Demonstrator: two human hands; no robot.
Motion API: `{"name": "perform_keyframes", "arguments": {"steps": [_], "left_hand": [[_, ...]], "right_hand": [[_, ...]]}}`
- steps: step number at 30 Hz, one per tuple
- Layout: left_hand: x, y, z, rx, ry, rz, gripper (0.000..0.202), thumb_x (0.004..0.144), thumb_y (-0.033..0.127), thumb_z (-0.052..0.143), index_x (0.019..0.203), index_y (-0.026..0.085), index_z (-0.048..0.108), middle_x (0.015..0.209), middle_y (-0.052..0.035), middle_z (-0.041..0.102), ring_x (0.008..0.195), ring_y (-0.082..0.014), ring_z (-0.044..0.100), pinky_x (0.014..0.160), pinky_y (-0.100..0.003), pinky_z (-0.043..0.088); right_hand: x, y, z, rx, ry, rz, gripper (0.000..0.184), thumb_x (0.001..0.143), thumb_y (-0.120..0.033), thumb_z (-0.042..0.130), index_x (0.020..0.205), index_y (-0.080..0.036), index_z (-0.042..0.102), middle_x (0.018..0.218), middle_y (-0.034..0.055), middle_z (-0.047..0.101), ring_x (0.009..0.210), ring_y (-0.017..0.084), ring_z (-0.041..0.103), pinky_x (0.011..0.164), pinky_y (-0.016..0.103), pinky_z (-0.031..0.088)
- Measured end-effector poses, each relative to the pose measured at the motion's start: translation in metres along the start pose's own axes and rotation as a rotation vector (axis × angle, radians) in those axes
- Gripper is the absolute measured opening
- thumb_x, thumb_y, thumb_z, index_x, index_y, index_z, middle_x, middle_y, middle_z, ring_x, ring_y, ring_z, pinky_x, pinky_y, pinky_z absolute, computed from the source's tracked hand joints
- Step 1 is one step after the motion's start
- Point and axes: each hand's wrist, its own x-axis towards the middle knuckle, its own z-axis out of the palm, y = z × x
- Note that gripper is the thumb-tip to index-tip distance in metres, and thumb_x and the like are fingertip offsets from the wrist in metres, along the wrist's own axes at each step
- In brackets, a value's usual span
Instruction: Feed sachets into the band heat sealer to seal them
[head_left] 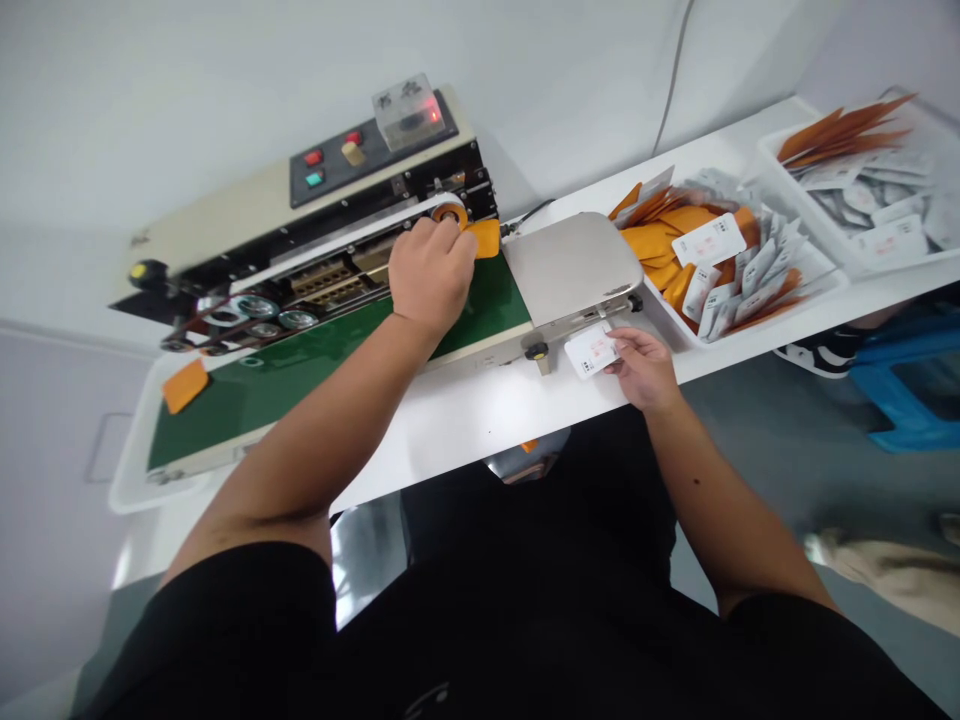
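Note:
My left hand (430, 272) is closed on an orange pouch (484, 238) and holds it at the entry of the band sealing machine (315, 215), just above the green conveyor belt (315, 365). My right hand (643, 368) pinches a white labelled pouch (592, 351) near the table's front edge, beside the machine's steel feed plate (574, 262). Another orange pouch (184, 385) lies on the belt at its far left end.
A white tray (757, 335) to the right of the machine holds several orange and white pouches. A second white tray (862, 262) with more pouches stands at the far right. The white table (480, 410) carries the machine; a blue stool (911, 385) stands below.

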Motion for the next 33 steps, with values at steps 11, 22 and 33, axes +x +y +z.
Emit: {"name": "perform_keyframes", "arguments": {"steps": [11,22,33], "left_hand": [[-0.022,0.011,-0.033,-0.05,-0.066,-0.089,0.026,0.102,0.042,0.062,0.118,0.022,0.061,0.116,-0.0153,0.067,0.121,-0.0368,0.057,0.099,-0.051,0.045],[-0.123,0.161,-0.046,-0.315,-0.257,0.303,0.026,0.11,0.036,0.05,0.103,0.02,0.07,0.097,-0.0078,0.073,0.085,-0.0216,0.058,0.073,-0.038,0.037],[-0.126,0.202,-0.001,-0.34,-0.175,0.126,0.029,0.108,0.029,0.054,0.13,0.025,0.072,0.127,-0.0132,0.075,0.107,-0.0262,0.065,0.089,-0.043,0.045]], "right_hand": [[-0.001,-0.002,0.0,0.03,-0.001,0.016,0.027,0.079,-0.042,0.091,0.098,-0.025,0.082,0.083,0.0023,0.074,0.068,0.015,0.07,0.053,0.025,0.06],[-0.002,0.001,0.001,-0.001,-0.007,-0.017,0.024,0.085,-0.043,0.086,0.099,-0.024,0.083,0.091,0.0041,0.076,0.071,0.015,0.07,0.056,0.026,0.062],[-0.009,-0.003,0.002,-0.071,-0.121,0.025,0.031,0.069,-0.03,0.096,0.098,-0.024,0.086,0.094,0.0044,0.082,0.076,0.015,0.073,0.064,0.025,0.059]]}}
